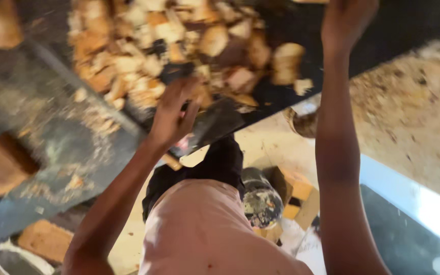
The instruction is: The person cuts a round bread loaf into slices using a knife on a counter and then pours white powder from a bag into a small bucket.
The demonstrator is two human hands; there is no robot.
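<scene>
The left hand (171,114), fingers curled against the near edge of a dark tray (281,86), lay just below the heap of wood chunks (179,46) at upper centre, nearer than the right hand (345,20), whose fingers ran out of frame.

You have two hands up: left hand (173,114), right hand (346,20). One heap of wood offcuts (179,46), too blurred to count. One paint-spattered can (260,199).

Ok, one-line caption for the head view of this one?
Left hand on a dark flat tool beside a heap of wood chunks; right hand raised at the dark tray.
</scene>
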